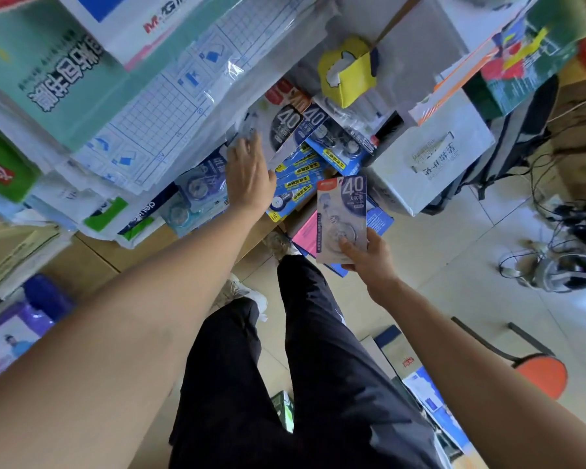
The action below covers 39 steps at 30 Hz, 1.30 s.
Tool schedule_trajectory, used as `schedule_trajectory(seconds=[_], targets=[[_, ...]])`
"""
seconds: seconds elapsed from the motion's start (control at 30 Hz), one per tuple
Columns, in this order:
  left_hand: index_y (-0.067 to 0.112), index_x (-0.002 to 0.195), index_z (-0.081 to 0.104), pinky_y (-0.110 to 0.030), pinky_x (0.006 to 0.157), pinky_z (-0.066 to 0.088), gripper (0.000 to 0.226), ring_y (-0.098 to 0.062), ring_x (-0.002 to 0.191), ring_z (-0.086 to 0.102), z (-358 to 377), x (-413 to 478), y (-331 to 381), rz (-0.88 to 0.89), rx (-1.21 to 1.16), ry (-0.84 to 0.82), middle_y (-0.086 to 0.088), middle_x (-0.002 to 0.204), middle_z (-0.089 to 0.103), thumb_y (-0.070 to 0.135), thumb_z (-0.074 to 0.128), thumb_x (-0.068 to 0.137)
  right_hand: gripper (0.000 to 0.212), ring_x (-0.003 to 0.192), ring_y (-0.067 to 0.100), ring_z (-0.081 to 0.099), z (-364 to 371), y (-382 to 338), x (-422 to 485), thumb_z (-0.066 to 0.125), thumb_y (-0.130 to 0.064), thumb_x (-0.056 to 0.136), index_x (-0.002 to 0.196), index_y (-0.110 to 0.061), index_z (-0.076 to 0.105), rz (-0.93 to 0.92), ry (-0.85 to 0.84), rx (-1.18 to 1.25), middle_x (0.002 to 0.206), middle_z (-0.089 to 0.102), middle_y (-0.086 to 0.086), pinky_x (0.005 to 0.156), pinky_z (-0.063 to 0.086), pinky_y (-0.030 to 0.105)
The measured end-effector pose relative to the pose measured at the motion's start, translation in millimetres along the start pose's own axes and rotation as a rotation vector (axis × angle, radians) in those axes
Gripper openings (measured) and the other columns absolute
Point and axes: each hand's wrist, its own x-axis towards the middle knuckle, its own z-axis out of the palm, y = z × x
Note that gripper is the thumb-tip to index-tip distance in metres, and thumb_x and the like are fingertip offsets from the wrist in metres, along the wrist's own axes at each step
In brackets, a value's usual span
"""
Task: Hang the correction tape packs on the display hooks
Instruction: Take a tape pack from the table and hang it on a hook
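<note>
Fingers (348, 248) of the right hand (369, 264) grip 1 correction tape pack (341, 211) marked 40, held just below the hanging packs (307, 137); the left hand (251, 176), straight-fingered, lies against them.

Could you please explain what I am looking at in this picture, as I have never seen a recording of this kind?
There is no machine here. A person wears one wide-angle camera on the head, so the single picture looks forward and down along both bare arms. The left hand reaches with straight fingers towards the blue correction tape packs on the display; the hooks themselves are hidden. The right hand grips one grey card-backed correction tape pack marked 40, not yet hung. Farther back sits a yellow cardboard tissue box. Lower down you see the person's black trousers and, on the tiled floor, a round orange stool.
</note>
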Motion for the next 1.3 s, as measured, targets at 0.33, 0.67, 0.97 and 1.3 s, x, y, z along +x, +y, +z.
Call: schedule_trajectory(seconds=[0.33, 0.67, 0.97, 1.3], targets=[[0.022, 0.139, 0.05, -0.046, 0.107, 0.045, 0.053, -0.04, 0.135, 0.042, 5, -1, -12, 0.05, -0.024, 0.053, -0.019, 0.157, 0.037, 0.008, 0.067, 0.091, 0.023, 0.066, 0.003, 0.07, 1, 0, 0, 0.069, -0.014, 0.092, 0.111, -0.006, 0.059, 0.006, 0.016, 0.024, 0.09, 0.071, 0.0, 0.056, 0.053, 0.019], [0.019, 0.148, 0.04, -0.039, 0.091, 0.049, 0.084, -0.03, 0.115, 0.053, -5, 5, -22, 0.1, 0.101, 0.04, -0.012, 0.13, 0.056, 0.031, 0.084, 0.078, 0.023, 0.067, 0.003, 0.07, 9, -6, 6, 0.069, -0.015, 0.092, 0.112, -0.009, 0.06, 0.0, 0.013, 0.016, 0.091, 0.07, -0.002, 0.057, 0.054, 0.019], [0.012, 0.135, 0.05, -0.041, 0.096, 0.048, 0.087, -0.031, 0.12, 0.051, -5, 8, -26, 0.096, 0.099, 0.077, -0.012, 0.135, 0.053, 0.045, 0.09, 0.065, 0.026, 0.075, 0.01, 0.07, 7, -3, 8, 0.07, -0.017, 0.092, 0.114, -0.008, 0.059, -0.005, 0.016, -0.01, 0.097, 0.071, 0.001, 0.061, 0.055, 0.022], [0.013, 0.124, 0.058, -0.03, 0.07, 0.041, 0.049, -0.027, 0.103, 0.063, -12, -18, -26, 0.075, -0.292, 0.013, -0.004, 0.126, 0.063, 0.023, 0.079, 0.081, 0.023, 0.068, 0.004, 0.071, 2, 5, 0, 0.069, -0.015, 0.092, 0.111, -0.008, 0.059, -0.014, 0.003, 0.004, 0.091, 0.071, 0.0, 0.056, 0.052, 0.018]])
